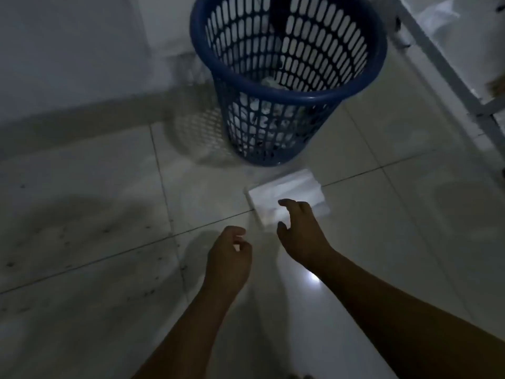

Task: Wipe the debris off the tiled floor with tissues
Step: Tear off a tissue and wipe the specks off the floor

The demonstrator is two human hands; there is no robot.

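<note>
A white pack of tissues (287, 191) lies on the pale tiled floor (396, 214), just in front of a blue basket. My right hand (299, 231) hovers over the pack's near end, fingers spread and curved, holding nothing. My left hand (229, 257) hangs to the left of it above the floor, fingers loosely curled, and nothing shows in it. Small dark specks of debris (106, 231) are scattered over the tiles at the left. The light is dim.
A blue slotted plastic basket (287, 86) with crumpled white paper inside stands at the top centre. A grey metal frame (448, 75) runs down the right edge. A white wall (68, 50) rises at the upper left. A bright glare spot (313, 280) lies under my right forearm.
</note>
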